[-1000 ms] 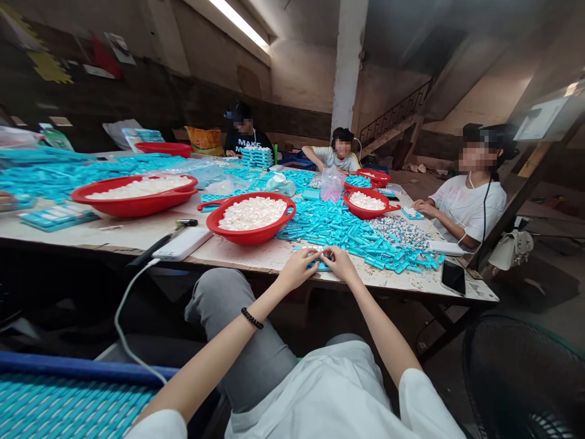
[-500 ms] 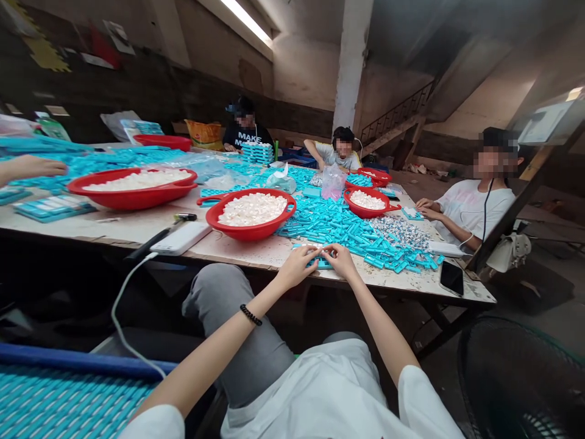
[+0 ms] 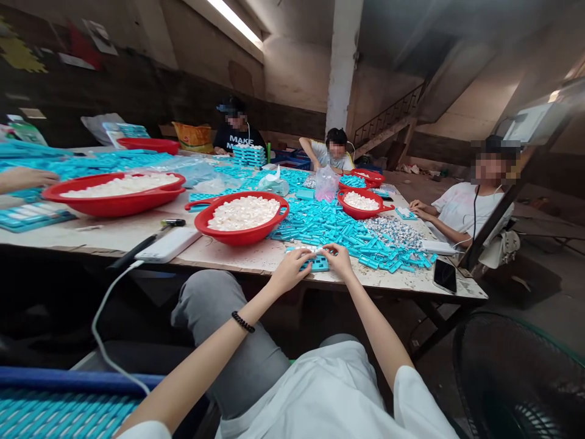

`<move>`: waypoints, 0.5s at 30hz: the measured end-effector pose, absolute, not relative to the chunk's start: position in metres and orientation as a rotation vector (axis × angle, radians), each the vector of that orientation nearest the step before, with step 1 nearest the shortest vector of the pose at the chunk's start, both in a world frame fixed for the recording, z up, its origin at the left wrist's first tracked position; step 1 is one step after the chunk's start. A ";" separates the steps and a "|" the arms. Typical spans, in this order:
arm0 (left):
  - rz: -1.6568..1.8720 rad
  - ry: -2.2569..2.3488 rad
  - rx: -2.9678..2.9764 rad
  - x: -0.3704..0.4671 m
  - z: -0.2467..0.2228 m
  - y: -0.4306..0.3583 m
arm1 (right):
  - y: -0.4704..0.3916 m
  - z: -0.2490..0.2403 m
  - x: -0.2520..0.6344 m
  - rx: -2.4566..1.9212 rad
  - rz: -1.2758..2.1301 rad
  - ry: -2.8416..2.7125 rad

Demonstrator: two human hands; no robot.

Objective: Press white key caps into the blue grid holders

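Note:
My left hand (image 3: 289, 272) and my right hand (image 3: 339, 261) rest at the table's near edge, both on a small turquoise plastic tray (image 3: 317, 263) that lies flat there. Fingertips of both hands pinch a tiny white piece (image 3: 319, 250) over the tray's far edge. Just beyond lies a heap of turquoise plastic parts (image 3: 336, 227). A red basin of white pieces (image 3: 241, 216) stands to the left of my hands.
A white power bank (image 3: 168, 244) with a cable lies left of the basin. A black phone (image 3: 444, 275) sits near the right corner. More red basins (image 3: 114, 192), small silver parts (image 3: 397, 231), three seated co-workers and another person's hand (image 3: 25, 178) surround the table. A black fan (image 3: 521, 378) is at lower right.
The view has drifted slightly, so everything sits a little further left in the frame. A co-worker's hand has come in at the far left. My hands stay on the small tray.

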State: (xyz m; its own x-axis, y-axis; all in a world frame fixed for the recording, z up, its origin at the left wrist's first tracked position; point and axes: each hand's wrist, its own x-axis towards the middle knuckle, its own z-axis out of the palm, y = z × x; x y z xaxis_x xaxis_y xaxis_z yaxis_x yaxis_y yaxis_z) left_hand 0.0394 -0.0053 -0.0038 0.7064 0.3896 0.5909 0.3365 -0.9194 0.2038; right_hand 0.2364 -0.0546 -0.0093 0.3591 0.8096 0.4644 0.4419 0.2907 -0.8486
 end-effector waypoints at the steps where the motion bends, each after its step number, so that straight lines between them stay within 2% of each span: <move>1: 1.012 0.601 2.821 0.039 -0.004 -0.005 | -0.055 -0.009 0.236 -1.331 0.366 -1.276; 15: 1.069 0.578 2.792 0.040 -0.004 -0.006 | -0.059 -0.006 0.234 -1.305 0.418 -1.331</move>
